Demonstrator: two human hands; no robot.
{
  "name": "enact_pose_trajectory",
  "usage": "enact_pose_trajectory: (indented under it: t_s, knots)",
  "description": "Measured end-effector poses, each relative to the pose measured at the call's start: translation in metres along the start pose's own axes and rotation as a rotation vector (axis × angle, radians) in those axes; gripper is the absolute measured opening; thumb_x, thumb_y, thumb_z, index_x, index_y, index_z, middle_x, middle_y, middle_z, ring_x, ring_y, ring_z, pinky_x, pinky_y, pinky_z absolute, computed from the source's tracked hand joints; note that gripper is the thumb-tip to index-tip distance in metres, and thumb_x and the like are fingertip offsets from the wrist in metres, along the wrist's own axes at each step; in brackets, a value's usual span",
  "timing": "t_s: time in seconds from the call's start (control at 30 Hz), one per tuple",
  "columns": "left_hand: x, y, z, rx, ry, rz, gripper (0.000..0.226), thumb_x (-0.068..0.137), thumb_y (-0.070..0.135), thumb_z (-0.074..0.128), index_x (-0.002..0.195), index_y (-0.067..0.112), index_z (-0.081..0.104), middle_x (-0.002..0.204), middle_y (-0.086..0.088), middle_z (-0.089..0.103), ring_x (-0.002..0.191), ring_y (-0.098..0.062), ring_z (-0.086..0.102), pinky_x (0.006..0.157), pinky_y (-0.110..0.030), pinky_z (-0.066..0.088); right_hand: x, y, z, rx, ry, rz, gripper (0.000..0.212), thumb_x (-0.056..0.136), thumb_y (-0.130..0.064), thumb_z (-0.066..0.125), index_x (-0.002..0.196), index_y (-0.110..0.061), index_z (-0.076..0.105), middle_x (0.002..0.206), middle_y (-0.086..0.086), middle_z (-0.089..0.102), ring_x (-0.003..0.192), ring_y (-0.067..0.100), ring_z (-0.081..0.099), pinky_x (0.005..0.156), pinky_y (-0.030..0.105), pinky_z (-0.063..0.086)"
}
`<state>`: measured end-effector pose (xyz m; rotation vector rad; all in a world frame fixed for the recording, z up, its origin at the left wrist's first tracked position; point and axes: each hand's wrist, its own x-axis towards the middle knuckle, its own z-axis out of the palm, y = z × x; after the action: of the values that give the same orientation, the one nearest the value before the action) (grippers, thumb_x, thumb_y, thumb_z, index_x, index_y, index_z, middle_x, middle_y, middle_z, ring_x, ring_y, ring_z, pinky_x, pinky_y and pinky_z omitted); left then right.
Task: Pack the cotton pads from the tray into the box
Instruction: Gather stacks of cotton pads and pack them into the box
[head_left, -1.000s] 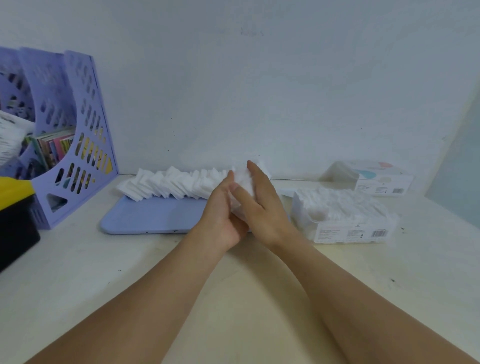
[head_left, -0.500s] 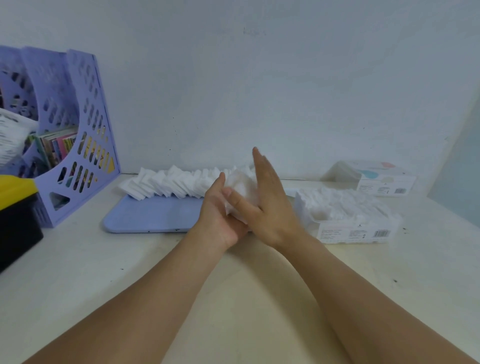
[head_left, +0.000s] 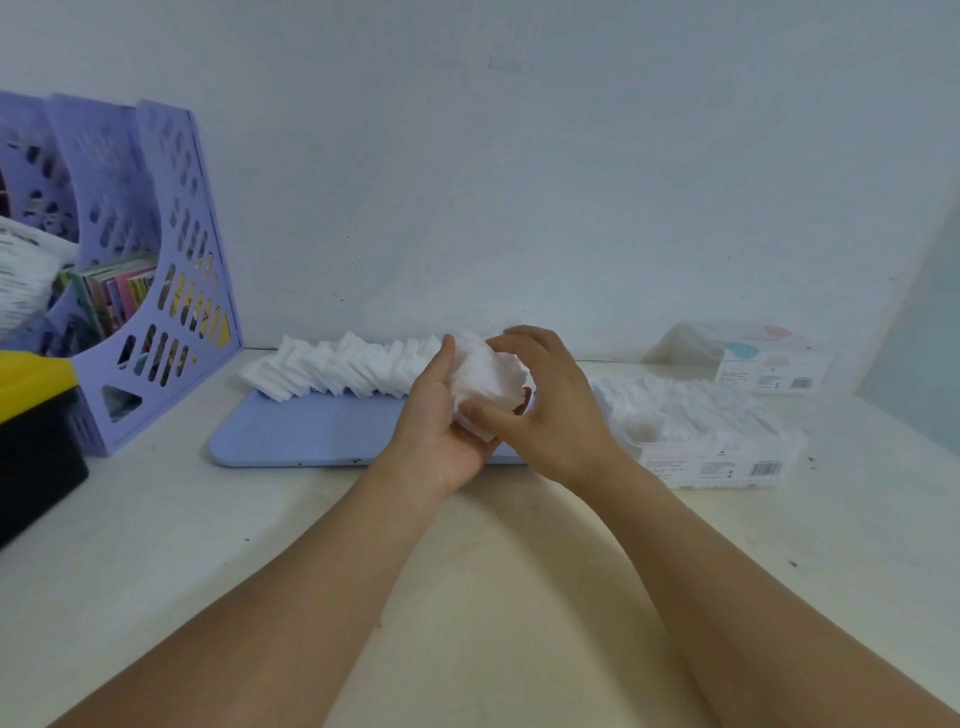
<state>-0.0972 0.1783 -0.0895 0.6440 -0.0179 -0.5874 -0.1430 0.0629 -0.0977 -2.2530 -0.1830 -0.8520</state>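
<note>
Midway: left hand (head_left: 441, 415) and right hand (head_left: 545, 410) together clasp a bunch of cotton pads (head_left: 485, 376) above the tray (head_left: 311, 436). Next, presumably, squaring the bunch and carrying it rightward into the partly filled box (head_left: 717, 447).

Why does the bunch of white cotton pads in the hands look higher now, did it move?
Yes. The bunch of white cotton pads has risen slightly off the flat lilac plastic tray, held between both hands.

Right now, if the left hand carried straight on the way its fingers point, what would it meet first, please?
The left hand, holding a bunch of cotton pads, points up and away toward the wall. It would probably first meet the row of pads on the tray; depth is unclear.
</note>
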Motion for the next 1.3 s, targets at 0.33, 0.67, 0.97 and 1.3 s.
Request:
enact_pose_trajectory:
  t_s: [0.33,0.67,0.97,1.3]
  knots:
    - [-0.005,0.0,0.006,0.064,-0.019,0.045,0.031,0.096,0.035,0.063,0.105,0.007,0.07,0.096,-0.01,0.077,0.09,-0.024,0.074,0.094,-0.035,0.056,0.0,0.006,0.001,0.047,-0.006,-0.033,0.066,0.076,-0.023,0.083,0.137,-0.025,0.057,0.131,-0.009,0.054,0.122,0.012,0.053,0.101,0.026,0.046]
    - [-0.006,0.002,0.003,0.082,-0.002,0.024,0.036,0.099,0.038,0.057,0.104,0.004,0.066,0.086,-0.011,0.076,0.078,-0.023,0.074,0.076,-0.029,0.057,0.001,0.002,-0.004,-0.023,0.037,-0.069,0.04,0.07,-0.017,0.087,0.106,-0.025,0.07,0.117,-0.009,0.055,0.114,0.011,0.05,0.088,0.005,0.033]
    - [-0.008,0.003,0.001,0.149,-0.082,0.011,0.041,0.1,0.036,0.052,0.113,0.0,0.066,0.105,-0.017,0.074,0.092,-0.027,0.072,0.087,-0.034,0.052,0.003,-0.002,-0.014,0.108,-0.093,0.039,0.031,0.078,-0.009,0.081,0.105,-0.02,0.069,0.093,-0.014,0.068,0.084,-0.005,0.057,0.074,0.002,0.038]
    - [-0.007,-0.002,0.008,0.244,-0.008,0.056,0.05,0.099,0.055,0.044,0.115,0.014,0.069,0.105,-0.008,0.077,0.089,-0.023,0.075,0.081,-0.037,0.056,0.001,-0.005,-0.011,0.027,-0.025,0.067,0.067,0.074,-0.015,0.082,0.134,-0.024,0.054,0.105,-0.011,0.06,0.089,-0.003,0.054,0.075,0.008,0.04]
